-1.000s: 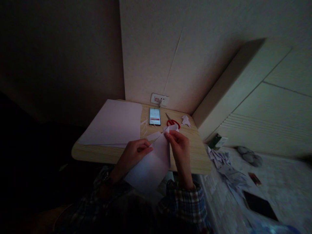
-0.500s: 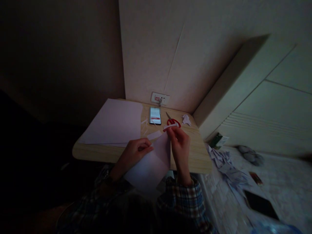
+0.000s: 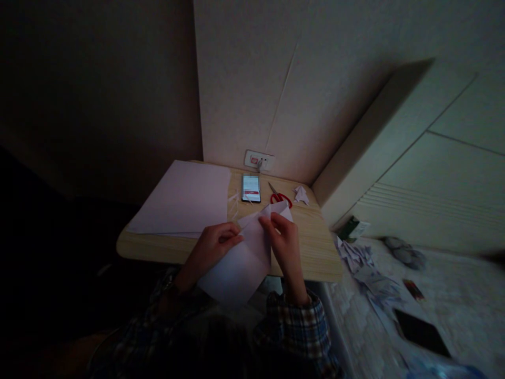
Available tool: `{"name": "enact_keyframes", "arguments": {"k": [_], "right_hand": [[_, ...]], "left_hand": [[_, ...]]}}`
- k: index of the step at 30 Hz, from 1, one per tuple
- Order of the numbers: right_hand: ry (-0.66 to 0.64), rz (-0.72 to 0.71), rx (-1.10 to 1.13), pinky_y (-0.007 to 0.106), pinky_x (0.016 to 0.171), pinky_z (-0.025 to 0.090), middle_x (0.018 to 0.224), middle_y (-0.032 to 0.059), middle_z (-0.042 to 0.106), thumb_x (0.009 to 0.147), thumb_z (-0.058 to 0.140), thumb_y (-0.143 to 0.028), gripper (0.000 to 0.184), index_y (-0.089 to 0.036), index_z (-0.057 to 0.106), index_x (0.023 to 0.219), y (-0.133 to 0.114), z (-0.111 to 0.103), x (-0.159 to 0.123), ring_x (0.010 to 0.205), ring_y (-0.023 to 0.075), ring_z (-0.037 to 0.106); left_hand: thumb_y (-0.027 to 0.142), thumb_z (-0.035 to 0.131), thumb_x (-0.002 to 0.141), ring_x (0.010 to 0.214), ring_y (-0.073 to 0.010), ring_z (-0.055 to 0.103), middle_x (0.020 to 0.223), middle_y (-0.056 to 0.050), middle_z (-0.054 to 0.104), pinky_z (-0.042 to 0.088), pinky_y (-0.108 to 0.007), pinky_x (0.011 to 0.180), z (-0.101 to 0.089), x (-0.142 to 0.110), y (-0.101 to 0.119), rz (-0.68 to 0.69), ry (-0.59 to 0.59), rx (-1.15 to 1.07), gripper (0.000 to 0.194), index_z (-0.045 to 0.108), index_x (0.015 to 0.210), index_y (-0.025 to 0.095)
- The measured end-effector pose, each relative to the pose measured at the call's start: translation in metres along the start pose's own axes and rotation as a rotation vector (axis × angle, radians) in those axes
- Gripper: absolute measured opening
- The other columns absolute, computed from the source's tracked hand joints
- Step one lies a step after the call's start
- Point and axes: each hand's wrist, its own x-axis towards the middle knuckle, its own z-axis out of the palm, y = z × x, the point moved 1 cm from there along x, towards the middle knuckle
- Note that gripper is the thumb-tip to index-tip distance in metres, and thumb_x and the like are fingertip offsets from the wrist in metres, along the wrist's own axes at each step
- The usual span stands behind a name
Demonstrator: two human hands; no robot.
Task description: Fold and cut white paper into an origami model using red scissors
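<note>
Far left, a stack of paper lies flat on the wooden table, and just this side of its right corner comes the left hand, thumb and finger pinched on the upper left edge of the white sheet. And here's the sheet itself, right between the hands, its longer run slanting from low left, by the body, to high right, the near end hanging past the table's front edge. Beyond it, the phone, screen lit. Now the right hand, clearly the nearer to the folded top end, thumb and fingers gripping paper right there. The hands sit apart, both on one sheet. Just past that fold, red-handled scissors; whether paper touches them, I can't tell. Farthest right on the table, a small folded paper piece.
</note>
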Motion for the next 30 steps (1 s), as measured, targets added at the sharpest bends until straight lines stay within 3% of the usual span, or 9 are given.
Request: {"name": "enact_keyframes", "arguments": {"k": [4,9,14,21,30], "right_hand": [[0.044,0.019,0.022,0.025,0.048,0.027,0.052,-0.0031,0.048,0.080,0.054,-0.041,0.033,-0.019,0.050,0.055,0.001,0.000,-0.002,0.051,0.0120,0.042],[-0.074,0.033,0.000,0.025,0.049,0.026,0.052,-0.0030,0.046,0.079,0.055,-0.043,0.033,-0.020,0.050,0.055,0.005,0.000,-0.002,0.051,0.0124,0.041],[-0.025,0.035,-0.018,0.025,0.048,0.023,0.048,-0.0040,0.043,0.080,0.054,-0.043,0.037,-0.019,0.048,0.053,0.008,0.001,-0.004,0.048,0.0109,0.037],[-0.075,-0.004,-0.051,0.025,0.047,0.024,0.049,-0.0032,0.044,0.082,0.050,-0.044,0.039,-0.019,0.047,0.053,0.004,0.000,-0.004,0.049,0.0114,0.038],[-0.038,-0.044,-0.123,0.026,0.050,0.026,0.050,-0.0030,0.046,0.085,0.048,-0.040,0.036,-0.020,0.047,0.056,0.007,-0.001,-0.007,0.050,0.0127,0.041]], "left_hand": [[0.037,0.064,0.067,0.059,-0.0166,0.061,0.057,0.001,0.063,0.045,-0.024,0.057,0.001,0.000,0.001,0.008,-0.008,0.000,0.021,0.056,0.060,0.019],[0.037,0.063,0.069,0.058,-0.0162,0.060,0.058,0.001,0.063,0.043,-0.023,0.055,-0.001,-0.001,0.000,0.000,0.021,-0.013,0.020,0.057,0.062,0.018],[0.036,0.065,0.067,0.059,-0.0164,0.060,0.056,0.002,0.061,0.043,-0.023,0.054,0.000,-0.002,0.003,-0.006,0.049,-0.029,0.020,0.056,0.061,0.018],[0.036,0.063,0.069,0.061,-0.0163,0.061,0.059,0.001,0.063,0.044,-0.023,0.055,-0.004,-0.001,0.001,0.002,0.104,-0.018,0.020,0.057,0.062,0.018],[0.038,0.063,0.069,0.063,-0.0169,0.062,0.062,0.001,0.063,0.047,-0.024,0.059,-0.002,0.002,-0.010,0.008,0.016,-0.027,0.021,0.055,0.064,0.019]]}}
